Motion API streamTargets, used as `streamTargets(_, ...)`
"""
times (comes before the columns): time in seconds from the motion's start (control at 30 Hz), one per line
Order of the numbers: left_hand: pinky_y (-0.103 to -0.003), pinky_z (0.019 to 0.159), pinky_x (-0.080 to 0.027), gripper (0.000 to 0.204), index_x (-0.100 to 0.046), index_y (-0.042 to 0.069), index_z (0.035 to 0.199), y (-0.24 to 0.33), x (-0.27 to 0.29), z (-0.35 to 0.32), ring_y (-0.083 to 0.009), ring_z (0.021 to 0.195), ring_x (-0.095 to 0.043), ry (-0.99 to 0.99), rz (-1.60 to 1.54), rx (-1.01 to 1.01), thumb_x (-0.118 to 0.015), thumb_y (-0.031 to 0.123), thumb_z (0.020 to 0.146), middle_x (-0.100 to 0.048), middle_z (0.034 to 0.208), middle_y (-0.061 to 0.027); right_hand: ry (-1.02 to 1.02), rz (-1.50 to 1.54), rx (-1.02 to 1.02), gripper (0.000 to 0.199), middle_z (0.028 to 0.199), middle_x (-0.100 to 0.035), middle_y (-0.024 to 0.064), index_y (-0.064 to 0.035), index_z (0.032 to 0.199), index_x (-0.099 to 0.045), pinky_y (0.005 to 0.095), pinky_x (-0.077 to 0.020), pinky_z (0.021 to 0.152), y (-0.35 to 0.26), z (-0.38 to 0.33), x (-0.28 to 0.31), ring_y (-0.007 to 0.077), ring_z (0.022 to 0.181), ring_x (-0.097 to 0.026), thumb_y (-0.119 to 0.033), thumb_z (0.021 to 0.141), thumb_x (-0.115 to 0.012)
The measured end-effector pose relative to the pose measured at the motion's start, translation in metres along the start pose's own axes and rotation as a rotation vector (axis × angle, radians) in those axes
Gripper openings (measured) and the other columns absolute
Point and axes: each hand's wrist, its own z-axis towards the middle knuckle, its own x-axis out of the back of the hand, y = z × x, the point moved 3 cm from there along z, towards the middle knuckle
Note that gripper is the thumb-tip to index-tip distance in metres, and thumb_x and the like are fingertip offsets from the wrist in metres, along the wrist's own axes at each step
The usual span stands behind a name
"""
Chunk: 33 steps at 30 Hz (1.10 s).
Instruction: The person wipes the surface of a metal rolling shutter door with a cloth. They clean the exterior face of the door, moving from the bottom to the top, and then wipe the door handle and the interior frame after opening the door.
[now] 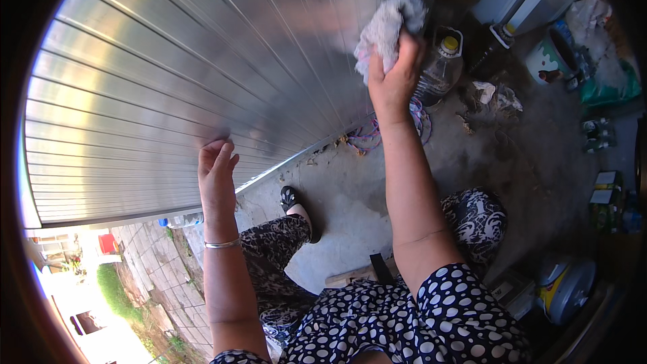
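Note:
A crumpled, fluffy pale-grey cloth (381, 30) is bunched in my right hand (397, 81), which is shut on it near the far right end of a ribbed silver metal panel (269, 74). The cloth appears to lie against the panel, and a blurred reflection shows beside it. Lower and to the left, my left hand (217, 165) has its fingers curled together close to the panel's surface. I see nothing in those fingers, though their tips are partly hidden. A silver bracelet (222, 245) circles my left wrist.
Right of the cloth stands a large clear jug (441, 67) with a yellow cap. A coiled pink-and-blue rope (367, 138) lies at the panel's foot. A white-and-green bucket (549, 57), bottles (598, 135) and a grey-lidded tub (569, 290) line the right side. Paving (155, 263) shows outside at lower left.

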Motion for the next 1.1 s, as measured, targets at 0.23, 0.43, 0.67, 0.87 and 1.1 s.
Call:
streamTargets(0.23, -0.033, 0.09, -0.045, 0.013, -0.054, 0.007, 0.104, 0.002, 0.001, -0.004, -0.0162, 0.102, -0.056, 0.043, 0.032, -0.005, -0.057, 0.012, 0.093, -0.061, 0.108, -0.0082, -0.112, 0.087, -0.813, 0.048, 0.118, -0.05, 0.0261, 0.0016, 0.124, -0.034, 0.0438, -0.0402, 0.096, 0.085, -0.16, -0.024, 0.0414, 0.11, -0.052, -0.009, 0.084, -0.058)
streamTargets(0.43, -0.033, 0.09, -0.043, 0.012, -0.053, 0.008, 0.105, 0.004, -0.004, -0.007, -0.0171, 0.104, -0.056, -0.005, 0.028, -0.039, -0.055, 0.013, 0.094, -0.061, 0.109, -0.0093, -0.149, -0.025, -1.128, 0.063, 0.128, -0.046, 0.0344, 0.005, 0.133, -0.032, 0.0444, -0.0364, 0.101, 0.162, -0.243, -0.038, 0.0482, 0.119, -0.044, -0.017, 0.078, -0.053)
streamTargets(0.67, -0.032, 0.088, -0.044, 0.013, -0.052, 0.008, 0.104, 0.008, -0.014, -0.009, -0.0161, 0.102, -0.056, 0.046, 0.075, -0.074, -0.058, 0.011, 0.092, -0.059, 0.108, -0.007, -0.443, -0.117, -1.248, 0.074, 0.124, -0.052, 0.0323, 0.0081, 0.133, -0.035, 0.0425, -0.0413, 0.096, 0.228, -0.297, -0.038, 0.0434, 0.117, -0.05, -0.023, 0.073, -0.063)
streamTargets(0.87, -0.03, 0.086, -0.044, 0.016, -0.05, 0.009, 0.102, 0.008, -0.009, -0.013, -0.0121, 0.096, -0.055, 0.107, 0.087, -0.047, -0.06, 0.009, 0.09, -0.058, 0.104, -0.0041, -0.288, 0.084, -1.326, 0.063, 0.119, -0.055, 0.0282, 0.0048, 0.124, -0.044, 0.0408, -0.0421, 0.094, 0.174, -0.257, -0.026, 0.0398, 0.113, -0.053, -0.021, 0.071, -0.065)
streamTargets(1.1, -0.03, 0.085, -0.046, 0.015, -0.054, 0.006, 0.101, 0.002, -0.005, -0.007, -0.0133, 0.096, -0.056, 0.062, 0.008, 0.0, -0.062, 0.013, 0.09, -0.06, 0.103, -0.0066, -0.052, 0.321, -1.226, 0.06, 0.12, -0.055, 0.0221, 0.0058, 0.129, -0.039, 0.036, -0.0399, 0.097, 0.1, -0.191, -0.022, 0.0321, 0.111, -0.054, -0.015, 0.078, -0.063)
